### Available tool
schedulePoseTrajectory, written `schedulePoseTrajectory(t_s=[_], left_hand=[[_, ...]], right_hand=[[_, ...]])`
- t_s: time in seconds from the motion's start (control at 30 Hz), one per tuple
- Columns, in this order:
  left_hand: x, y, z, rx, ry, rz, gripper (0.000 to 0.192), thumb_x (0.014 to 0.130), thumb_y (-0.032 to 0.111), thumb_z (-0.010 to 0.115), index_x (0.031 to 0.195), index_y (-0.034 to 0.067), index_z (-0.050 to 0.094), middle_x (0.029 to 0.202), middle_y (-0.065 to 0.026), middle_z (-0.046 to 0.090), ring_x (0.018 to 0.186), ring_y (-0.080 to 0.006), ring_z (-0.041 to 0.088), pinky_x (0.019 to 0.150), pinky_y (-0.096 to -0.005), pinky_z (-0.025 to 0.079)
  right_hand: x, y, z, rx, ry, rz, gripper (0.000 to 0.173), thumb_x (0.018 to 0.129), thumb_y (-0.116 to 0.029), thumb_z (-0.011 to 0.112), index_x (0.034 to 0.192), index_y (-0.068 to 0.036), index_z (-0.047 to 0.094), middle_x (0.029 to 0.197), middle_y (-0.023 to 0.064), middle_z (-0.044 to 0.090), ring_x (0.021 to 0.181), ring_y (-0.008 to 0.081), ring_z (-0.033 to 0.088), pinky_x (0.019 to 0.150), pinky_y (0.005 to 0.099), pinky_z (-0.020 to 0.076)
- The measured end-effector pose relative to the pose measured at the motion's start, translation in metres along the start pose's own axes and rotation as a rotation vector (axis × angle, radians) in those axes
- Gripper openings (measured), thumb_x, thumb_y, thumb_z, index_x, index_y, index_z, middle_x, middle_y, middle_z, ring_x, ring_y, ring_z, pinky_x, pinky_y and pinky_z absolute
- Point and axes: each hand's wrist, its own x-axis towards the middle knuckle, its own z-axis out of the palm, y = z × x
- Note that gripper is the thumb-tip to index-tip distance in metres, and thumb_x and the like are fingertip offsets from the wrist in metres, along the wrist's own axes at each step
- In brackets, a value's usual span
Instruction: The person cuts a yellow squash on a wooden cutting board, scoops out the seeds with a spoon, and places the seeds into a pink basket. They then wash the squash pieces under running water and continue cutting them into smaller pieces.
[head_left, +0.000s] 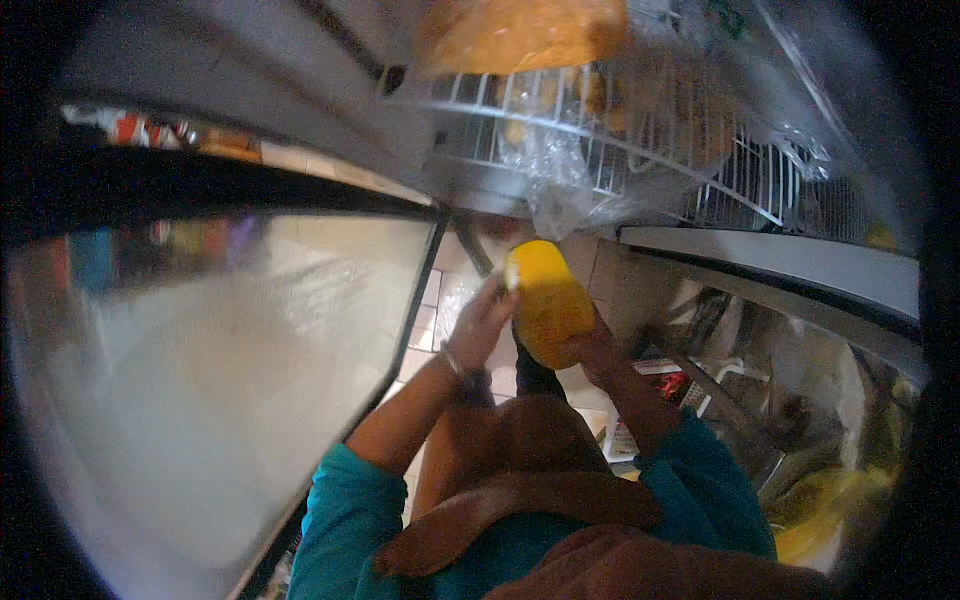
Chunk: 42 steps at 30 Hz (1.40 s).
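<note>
A yellow, rounded object, perhaps a plastic container (553, 311), is held between my two hands in front of my body. My left hand (486, 319) grips its left side near the brighter yellow end. Around its lower right side is my right hand (589, 349), with some fingers hidden. A clear plastic bag (555, 180) hangs just beyond the object, below a white wire shelf (600, 139). Blur hides the object's finer details.
A large glass door (247, 360) stands at the left. Orange and clear bags rest on the wire shelf ahead. At the right are a pale ledge (772, 262), a white plastic basket (622, 439) and a yellow bag (832, 517). Tiled floor shows below.
</note>
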Motion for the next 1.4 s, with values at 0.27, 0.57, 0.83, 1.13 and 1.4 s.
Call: schedulePoseTrajectory(t_s=[0.27,0.57,0.83,1.13,1.4], left_hand=[[0.269,0.034,-0.044,0.974,0.347,0.132,0.047,0.097,0.042,0.045,0.124,0.005,0.054,0.122,-0.0178,0.06,0.114,-0.037,0.056,0.097,-0.0471,0.044],[0.357,-0.015,-0.102,1.478,0.291,-0.147,0.043,0.098,0.039,0.045,0.124,0.005,0.054,0.122,-0.017,0.06,0.113,-0.0356,0.056,0.097,-0.0464,0.043],[0.39,-0.042,-0.118,1.541,0.315,-0.158,0.041,0.098,0.035,0.046,0.124,0.005,0.054,0.121,-0.0164,0.06,0.113,-0.0344,0.056,0.097,-0.0458,0.043],[0.425,-0.036,-0.128,1.531,0.345,-0.129,0.038,0.098,0.031,0.046,0.125,0.006,0.054,0.12,-0.0157,0.06,0.112,-0.033,0.056,0.097,-0.0452,0.043],[0.444,-0.018,-0.129,1.49,0.368,-0.065,0.035,0.099,0.028,0.046,0.125,0.006,0.053,0.119,-0.015,0.06,0.111,-0.0318,0.055,0.098,-0.0446,0.043]], right_hand=[[-0.037,0.071,-0.052,0.33,0.241,-0.043,0.083,0.078,-0.001,0.071,0.148,-0.012,0.027,0.14,0.009,0.045,0.129,0.0279,0.046,0.108,0.0435,0.0414],[-0.035,0.182,-0.064,0.857,0.237,0.146,0.08,0.079,-0.007,0.071,0.147,-0.012,0.029,0.14,0.0106,0.046,0.127,0.0297,0.048,0.105,0.045,0.0442],[-0.02,0.191,-0.101,0.815,0.328,0.147,0.079,0.079,-0.007,0.07,0.147,-0.012,0.03,0.139,0.0106,0.046,0.127,0.0299,0.048,0.105,0.0452,0.0444],[-0.016,0.201,-0.113,0.836,0.414,0.15,0.079,0.079,-0.007,0.07,0.147,-0.012,0.03,0.139,0.0107,0.046,0.127,0.03,0.048,0.105,0.0453,0.0447],[-0.016,0.208,-0.106,0.874,0.445,0.157,0.078,0.079,-0.007,0.069,0.147,-0.012,0.03,0.139,0.0107,0.046,0.127,0.0301,0.048,0.105,0.0455,0.0449]])
